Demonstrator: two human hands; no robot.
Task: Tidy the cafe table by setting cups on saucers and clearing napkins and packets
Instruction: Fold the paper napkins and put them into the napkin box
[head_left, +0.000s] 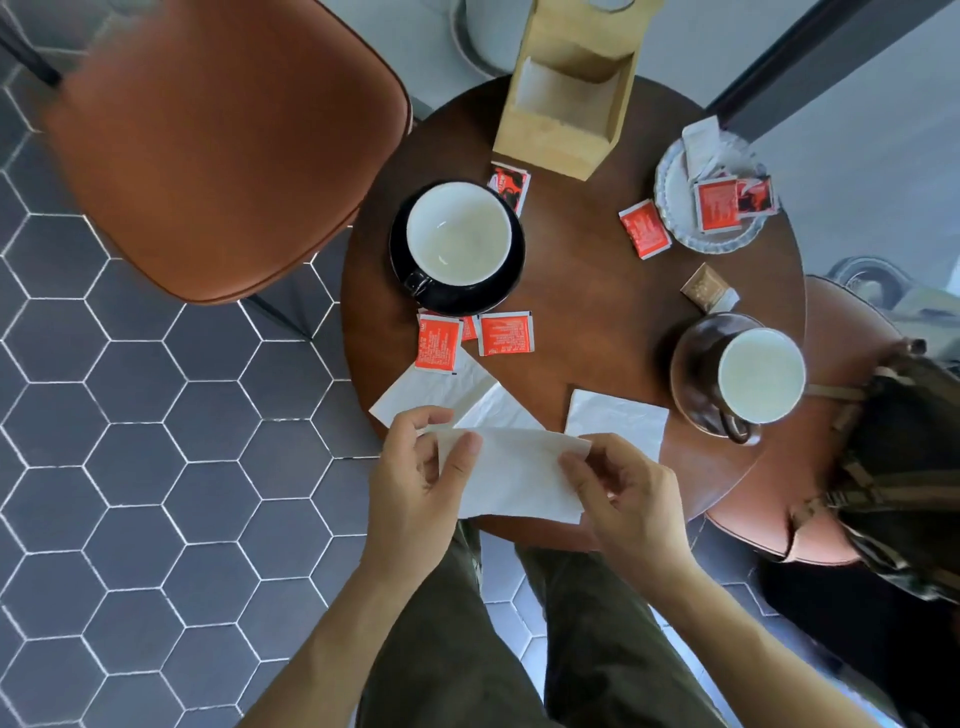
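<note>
We hold a white napkin (514, 475) above the table's six o'clock edge, its long axis running nine to three: our left hand (415, 478) pinches its nine o'clock end between thumb and fingers, and our right hand (621, 499) pinches the three o'clock end the same way. Two more napkins lie flat on the round wooden table (582, 301), one (431, 389) toward eight o'clock of the tabletop, one (618, 415) just beyond our right hand. At ten o'clock a black cup (460, 234), white inside and empty, sits on a black saucer (467, 299), its handle pointing to seven o'clock. At four o'clock a brown cup (761, 374), also empty, stands on a brown saucer (693, 364), handle toward six. Red packets (504, 332) lie beside the black saucer at six o'clock. The pale plate (675, 218) at two o'clock holds a red packet (717, 205) and torn wrappers. A wooden holder (566, 98) stands at twelve.
</note>
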